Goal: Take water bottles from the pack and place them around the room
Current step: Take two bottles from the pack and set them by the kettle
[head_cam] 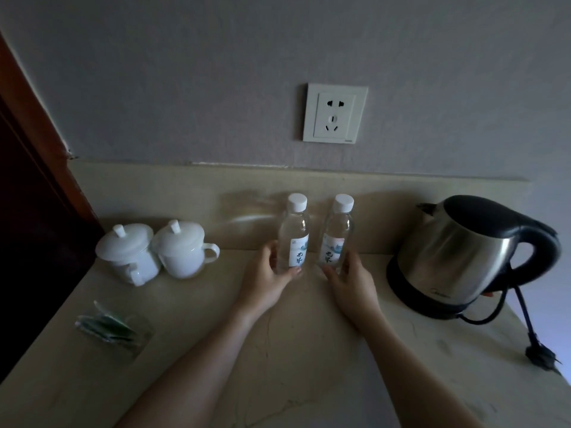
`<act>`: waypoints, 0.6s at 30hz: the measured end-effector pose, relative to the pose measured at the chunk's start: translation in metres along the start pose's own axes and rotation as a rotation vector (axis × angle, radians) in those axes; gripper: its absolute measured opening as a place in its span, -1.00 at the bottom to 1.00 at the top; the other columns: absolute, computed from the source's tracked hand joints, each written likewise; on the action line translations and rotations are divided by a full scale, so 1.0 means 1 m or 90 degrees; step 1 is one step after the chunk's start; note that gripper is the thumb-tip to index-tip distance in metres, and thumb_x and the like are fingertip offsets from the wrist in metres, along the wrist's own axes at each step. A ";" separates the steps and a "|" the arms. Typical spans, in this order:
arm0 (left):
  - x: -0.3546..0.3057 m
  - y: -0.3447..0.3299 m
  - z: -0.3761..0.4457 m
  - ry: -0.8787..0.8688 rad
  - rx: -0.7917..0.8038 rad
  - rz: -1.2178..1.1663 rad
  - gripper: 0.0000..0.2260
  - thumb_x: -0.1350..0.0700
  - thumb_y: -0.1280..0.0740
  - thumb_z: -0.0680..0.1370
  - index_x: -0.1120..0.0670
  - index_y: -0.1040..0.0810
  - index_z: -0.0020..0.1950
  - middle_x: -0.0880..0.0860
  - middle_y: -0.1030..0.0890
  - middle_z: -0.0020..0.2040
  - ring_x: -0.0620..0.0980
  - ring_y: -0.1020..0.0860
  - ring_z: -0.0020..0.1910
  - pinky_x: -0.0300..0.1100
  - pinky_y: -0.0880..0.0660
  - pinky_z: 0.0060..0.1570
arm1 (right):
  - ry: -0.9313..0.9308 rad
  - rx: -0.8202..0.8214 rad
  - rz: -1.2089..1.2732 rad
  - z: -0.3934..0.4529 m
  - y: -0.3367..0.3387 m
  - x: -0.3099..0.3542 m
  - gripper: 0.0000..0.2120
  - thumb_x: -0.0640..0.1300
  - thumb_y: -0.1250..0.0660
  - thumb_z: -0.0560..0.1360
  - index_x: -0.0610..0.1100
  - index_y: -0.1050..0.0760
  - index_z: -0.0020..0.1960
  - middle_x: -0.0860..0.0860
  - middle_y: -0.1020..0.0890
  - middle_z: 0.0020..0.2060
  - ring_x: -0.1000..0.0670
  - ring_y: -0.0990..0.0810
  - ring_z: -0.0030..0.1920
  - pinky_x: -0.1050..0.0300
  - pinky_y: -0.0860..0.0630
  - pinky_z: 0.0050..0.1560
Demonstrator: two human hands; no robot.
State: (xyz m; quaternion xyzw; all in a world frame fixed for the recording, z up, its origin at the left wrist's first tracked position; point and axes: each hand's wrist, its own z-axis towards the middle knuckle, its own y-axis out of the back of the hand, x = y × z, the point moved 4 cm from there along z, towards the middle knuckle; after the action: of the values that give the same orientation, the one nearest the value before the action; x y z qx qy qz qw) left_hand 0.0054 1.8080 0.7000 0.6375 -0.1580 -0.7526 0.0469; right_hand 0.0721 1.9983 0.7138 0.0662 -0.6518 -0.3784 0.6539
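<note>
Two clear water bottles with white caps and white labels stand upright side by side on a beige stone counter (pixel 293 350), close to the back wall. My left hand (pixel 268 278) is wrapped around the base of the left bottle (pixel 293 233), thumb in front of the label. Around the base of the right bottle (pixel 338 233) my right hand (pixel 352 281) curls its fingers. Both bottles rest on the counter. The pack is not in view.
Two lidded white cups (pixel 154 251) stand at the left. A steel kettle (pixel 463 254) on its base sits at the right, its cord and plug (pixel 539 355) lying loose. A packet with green sachets (pixel 112 327) lies front left. A wall socket (pixel 335 112) is above.
</note>
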 end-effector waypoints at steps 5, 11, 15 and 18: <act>-0.007 -0.003 0.008 -0.086 -0.008 0.071 -0.54 -0.03 -0.49 0.39 0.00 -0.54 0.26 -0.03 -0.52 0.11 -0.06 -0.57 0.12 -0.06 -0.53 0.17 | 0.031 0.009 -0.018 0.009 -0.004 0.002 -0.75 0.03 -0.39 0.53 0.05 -0.46 0.17 0.13 -0.64 -0.09 0.08 -0.60 -0.12 0.19 -0.39 -0.21; -0.002 -0.008 0.016 -0.094 -0.018 0.059 -0.58 0.08 -0.51 0.41 0.02 -0.55 0.25 -0.01 -0.56 0.12 -0.05 -0.58 0.12 0.01 -0.53 0.19 | 0.039 0.024 -0.035 0.012 -0.008 0.005 -0.71 0.03 -0.36 0.54 0.04 -0.45 0.24 0.12 -0.67 0.02 0.02 -0.64 0.01 0.15 -0.45 -0.11; 0.002 -0.010 0.020 -0.116 -0.029 0.070 -0.59 0.14 -0.53 0.41 0.04 -0.56 0.24 -0.01 -0.56 0.09 -0.05 -0.58 0.10 -0.06 -0.53 0.17 | 0.057 0.015 -0.053 0.013 -0.008 0.005 -0.66 0.03 -0.35 0.55 0.01 -0.44 0.29 0.05 -0.68 0.10 -0.04 -0.64 0.07 0.13 -0.48 -0.08; 0.003 -0.011 0.022 -0.125 -0.032 0.078 -0.60 0.13 -0.53 0.41 0.04 -0.57 0.22 0.00 -0.56 0.09 -0.05 -0.58 0.10 -0.11 -0.52 0.16 | 0.062 0.015 -0.062 0.014 -0.009 0.002 -0.66 0.01 -0.35 0.55 0.00 -0.43 0.30 0.05 -0.68 0.10 -0.05 -0.64 0.06 0.15 -0.46 -0.10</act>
State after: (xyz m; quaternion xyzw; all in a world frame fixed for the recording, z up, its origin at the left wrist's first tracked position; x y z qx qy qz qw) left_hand -0.0149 1.8214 0.6968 0.5484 -0.1819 -0.8109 0.0933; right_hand 0.0550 1.9964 0.7124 0.1242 -0.6197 -0.3983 0.6648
